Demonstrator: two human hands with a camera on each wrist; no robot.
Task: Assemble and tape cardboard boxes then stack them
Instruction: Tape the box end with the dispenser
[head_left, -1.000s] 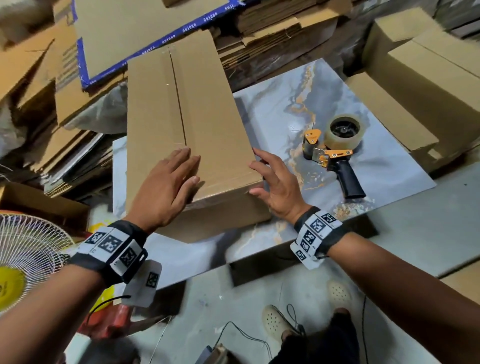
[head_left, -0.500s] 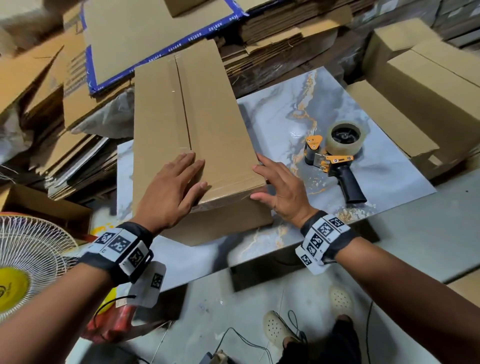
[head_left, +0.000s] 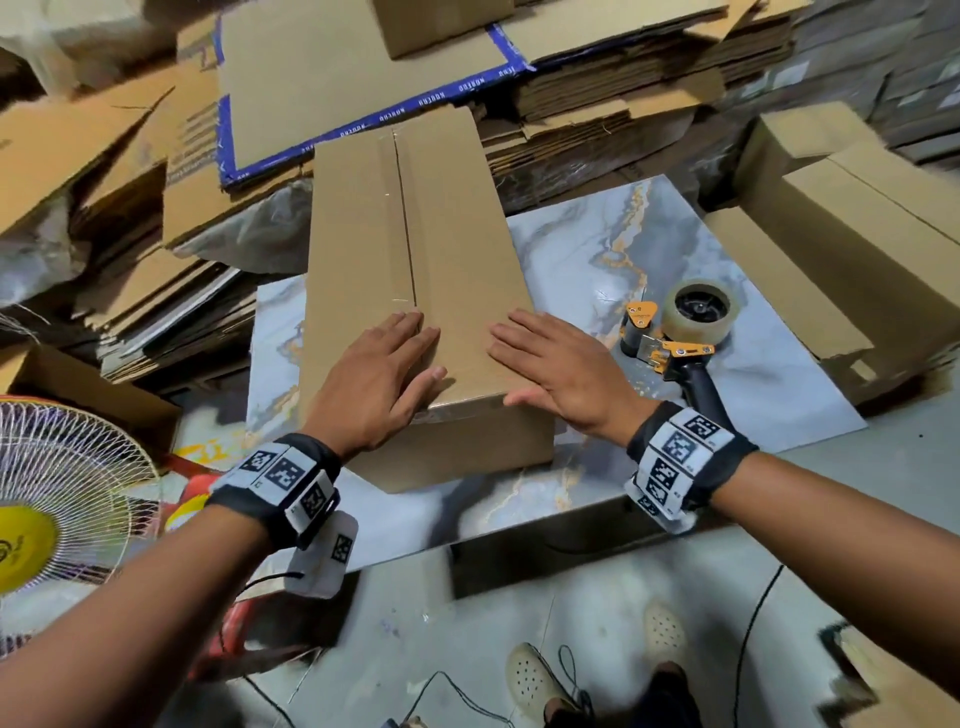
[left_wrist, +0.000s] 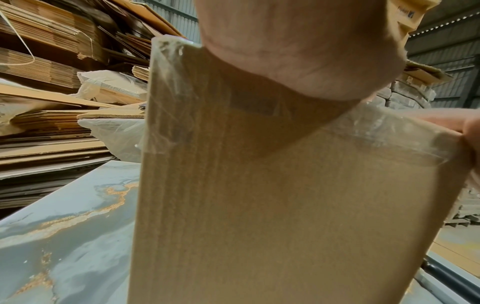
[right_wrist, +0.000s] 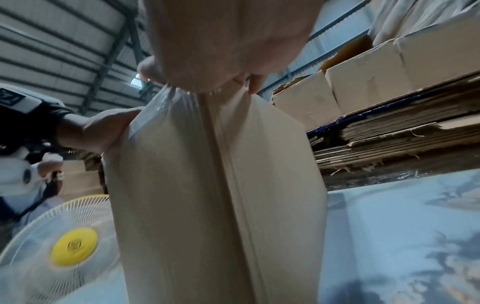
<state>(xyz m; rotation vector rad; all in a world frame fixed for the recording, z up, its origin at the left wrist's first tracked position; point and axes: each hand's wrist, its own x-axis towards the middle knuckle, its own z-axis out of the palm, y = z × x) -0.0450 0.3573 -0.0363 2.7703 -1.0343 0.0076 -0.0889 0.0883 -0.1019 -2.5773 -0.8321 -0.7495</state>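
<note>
In the head view the long cardboard box (head_left: 415, 270) lies on the marble-patterned table (head_left: 587, 244), its far end reaching past the table edge toward the stacks of flat cardboard (head_left: 597, 98), and both hands lie flat on its near end: the left hand (head_left: 376, 382) with straight fingers over the centre seam, the right hand (head_left: 558, 371) spread on the near right corner, neither curled round anything. The tape dispenser (head_left: 675, 338) sits on the table just beside the right hand, untouched. The risk I see here is the flaps springing up along the seam if pressure comes off before tape goes on, and the right hand would have to leave the box to fetch the dispenser, so the left alone would hold both flaps. In the left wrist view the heel of the left hand (left_wrist: 298, 51) presses the top edge of the box (left_wrist: 259, 205), and clear tape (left_wrist: 166, 92) wraps the end face, crinkled and lifted in places; such loose tape may peel or let the end flaps gape under a stack. In the right wrist view the right hand (right_wrist: 223, 41) bears on the box (right_wrist: 215, 195) above a vertical crease, with the left hand (right_wrist: 98, 131) at the other corner; a fan (right_wrist: 64, 246) stands close below, and I judge a box sliding off the near table edge could strike it.
</note>
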